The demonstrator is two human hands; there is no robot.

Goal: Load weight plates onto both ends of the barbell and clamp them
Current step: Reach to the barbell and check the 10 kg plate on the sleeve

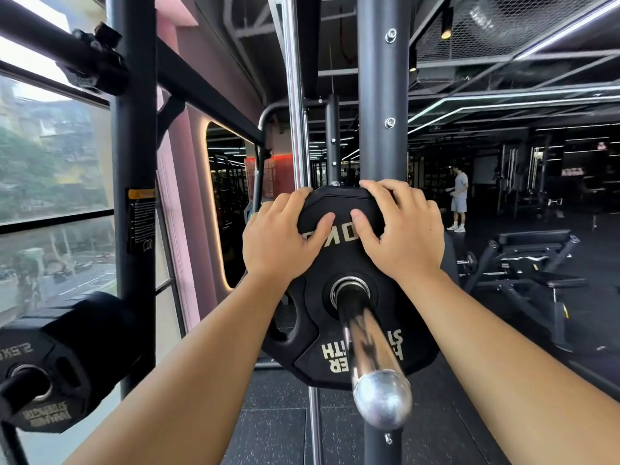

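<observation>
Black weight plate [349, 297] sits on the chrome barbell sleeve [372, 344], bore around the bar, bare sleeve end sticking out toward the camera; plate is close against the black rack upright [382, 95]. Left hand [278, 236] clamps the plate's upper-left edge, fingers curled over the rim, thumb flat on the face; right hand [402, 229] does the same on the upper-right edge. Second plate [57, 364] hangs on a storage peg at lower left, well apart; person in grey [459, 203] stands far back on the gym floor.
</observation>
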